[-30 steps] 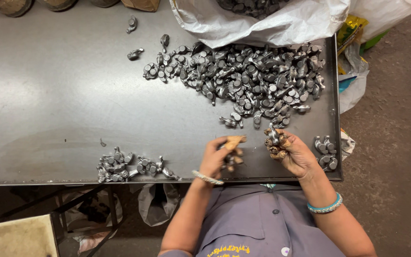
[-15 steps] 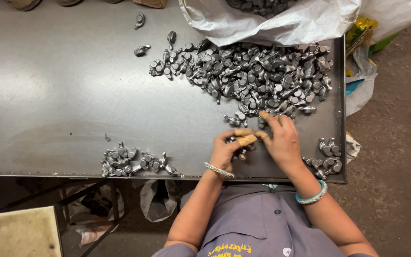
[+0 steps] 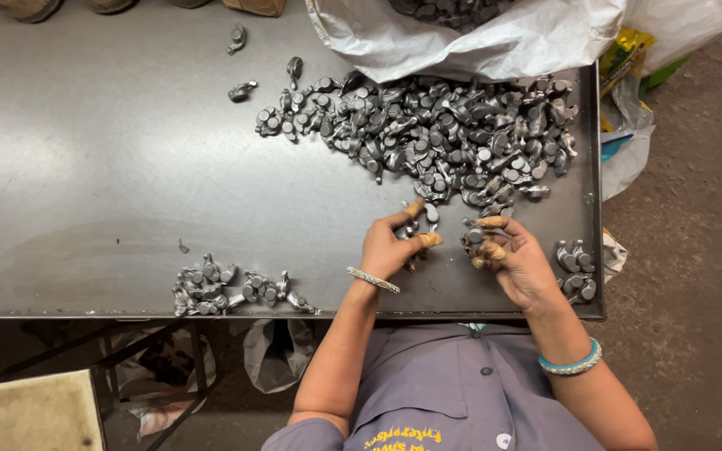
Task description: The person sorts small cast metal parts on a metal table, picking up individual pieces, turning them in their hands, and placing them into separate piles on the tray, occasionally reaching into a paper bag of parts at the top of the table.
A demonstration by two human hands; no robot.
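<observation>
L hand (image 3: 388, 249): fingers grip small metal part (image 3: 429, 215). R hand (image 3: 518, 266): fingers closed on parts (image 3: 471, 240). Big pile (image 3: 444, 138) just beyond, on surface (image 3: 85, 167).

Workshop: steel bench (image 3: 85, 167) heaped with metal castings (image 3: 444, 134).

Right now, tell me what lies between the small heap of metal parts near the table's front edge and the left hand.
In the head view, only bare dark tabletop separates the small heap from the left hand; no loose parts lie there.
</observation>
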